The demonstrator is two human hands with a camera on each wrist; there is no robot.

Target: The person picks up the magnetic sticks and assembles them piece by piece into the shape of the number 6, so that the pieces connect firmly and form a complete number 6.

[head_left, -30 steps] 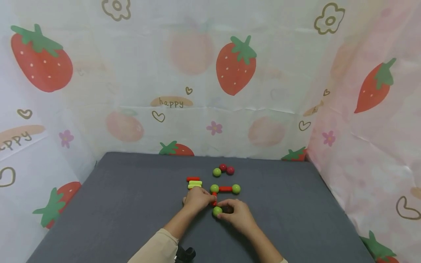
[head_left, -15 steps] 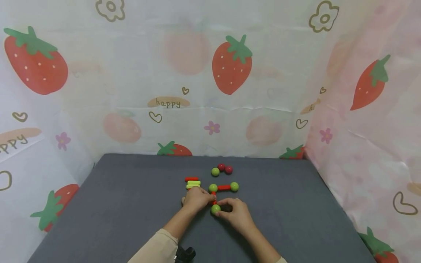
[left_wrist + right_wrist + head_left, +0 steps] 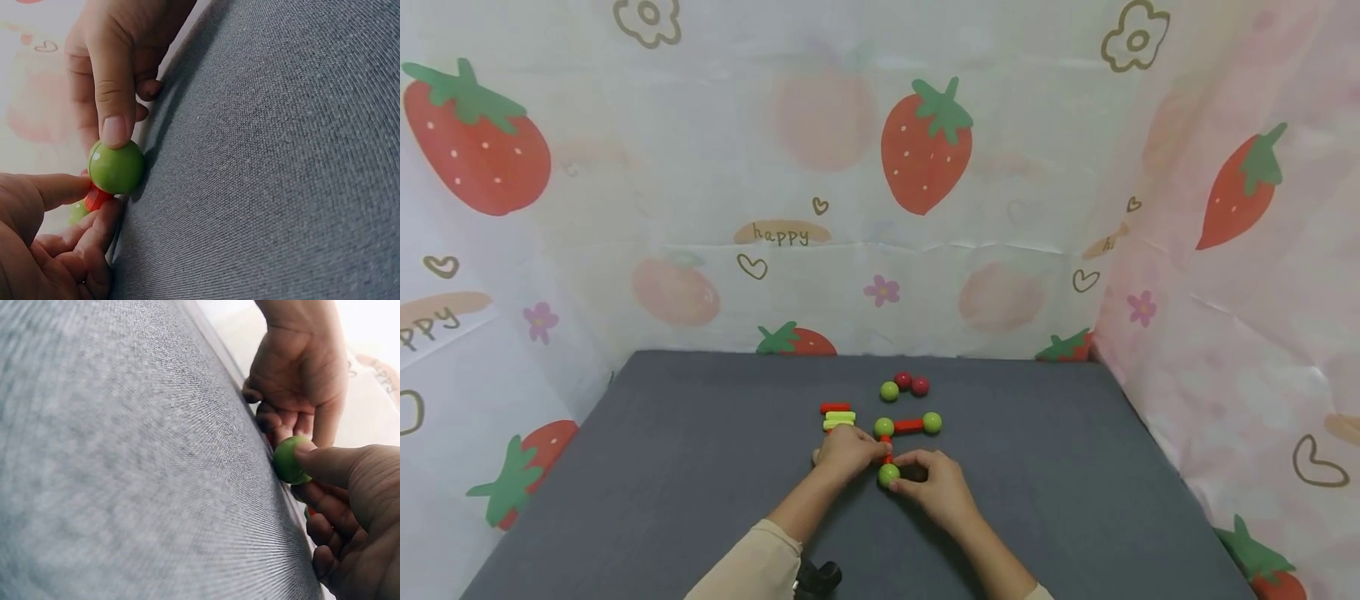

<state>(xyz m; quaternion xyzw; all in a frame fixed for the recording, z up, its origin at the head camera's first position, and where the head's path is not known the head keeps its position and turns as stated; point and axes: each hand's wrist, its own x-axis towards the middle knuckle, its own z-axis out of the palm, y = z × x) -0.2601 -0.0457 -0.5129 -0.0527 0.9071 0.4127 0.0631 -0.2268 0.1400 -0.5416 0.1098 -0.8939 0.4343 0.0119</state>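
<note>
A short red rod (image 3: 886, 440) is pinched between thumb and fingertips of the left hand (image 3: 847, 452), the grip being almost closed around it. A green ball (image 3: 888, 476) is held by the right hand (image 3: 942, 493), the thumb pressed on its near side and the gap of the grip no wider than the ball; in the left wrist view the rod's near end appears to meet this ball, but how deeply it is seated cannot be told. Just beyond the left fingertips, the rod's far end is met by a corner green ball (image 3: 883, 427). From there a second red rod (image 3: 909, 426) is extended toward the right hand's side and is ended by another green ball (image 3: 932, 422). Farther from both hands, a loose green ball (image 3: 889, 391) and two dark red balls (image 3: 920, 386) are clustered. Just past the left hand's knuckles, a red rod on its own (image 3: 836, 408) and two yellow-green rods (image 3: 840, 416) are laid side by side; a sliver of red is partly hidden by that hand. All pieces are supported by a dark grey tabletop (image 3: 715, 467), backed by a strawberry-print cloth (image 3: 1037, 167).
</note>
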